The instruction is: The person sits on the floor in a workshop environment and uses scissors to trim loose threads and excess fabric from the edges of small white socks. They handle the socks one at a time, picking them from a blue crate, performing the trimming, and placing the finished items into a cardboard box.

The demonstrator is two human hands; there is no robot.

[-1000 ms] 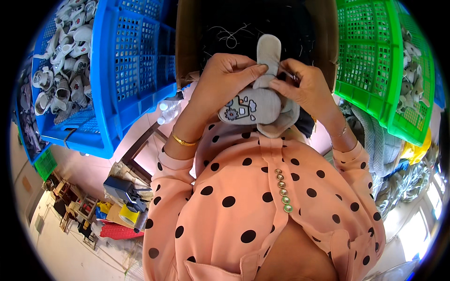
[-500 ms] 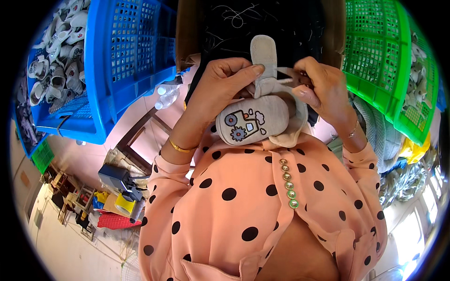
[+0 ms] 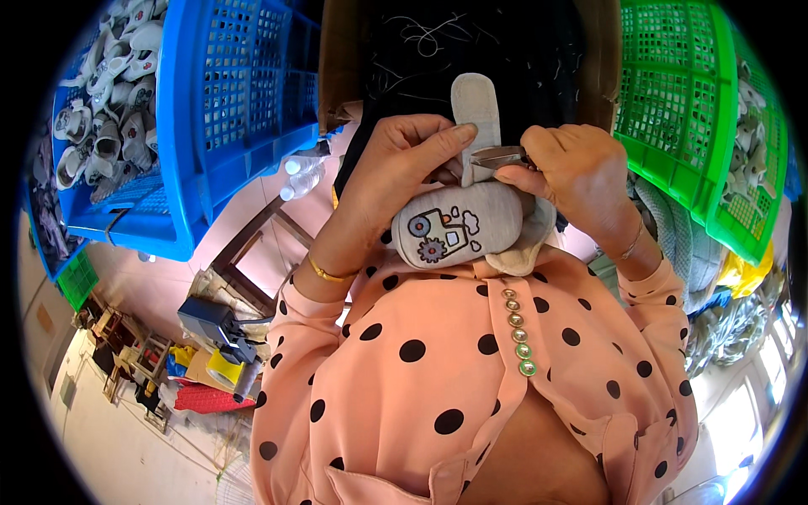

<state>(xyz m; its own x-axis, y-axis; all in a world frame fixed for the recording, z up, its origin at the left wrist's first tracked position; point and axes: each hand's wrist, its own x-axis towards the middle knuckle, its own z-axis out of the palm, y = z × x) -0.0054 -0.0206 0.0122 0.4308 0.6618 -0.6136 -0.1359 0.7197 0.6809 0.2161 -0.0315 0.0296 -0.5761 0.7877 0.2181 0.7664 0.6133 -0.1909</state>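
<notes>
A small light-grey baby shoe (image 3: 501, 210) with a tractor picture on its toe rests against my front, toe toward me. My left hand (image 3: 408, 160) is closed on it, pinching the base of its upright strap (image 3: 477, 101) between thumb and fingers. In my right hand (image 3: 581, 164) is a pair of metal thread snips (image 3: 498, 156), mostly hidden by the curled fingers. Their blades point left and reach the shoe's fabric edge beside the strap. Whether a thread lies between the blades is too small to tell.
A blue crate (image 3: 181, 151) with many small grey shoes (image 3: 109, 126) stands at left. To the right is a green crate (image 3: 673, 101) with more shoes. Dark cloth with loose thread bits (image 3: 429, 38) lies ahead. Clear plastic bottles (image 3: 303, 177) are beyond my left forearm.
The snips' blades, spread apart before, have come together at the shoe's edge. Both hands and the shoe have shifted slightly toward me.
</notes>
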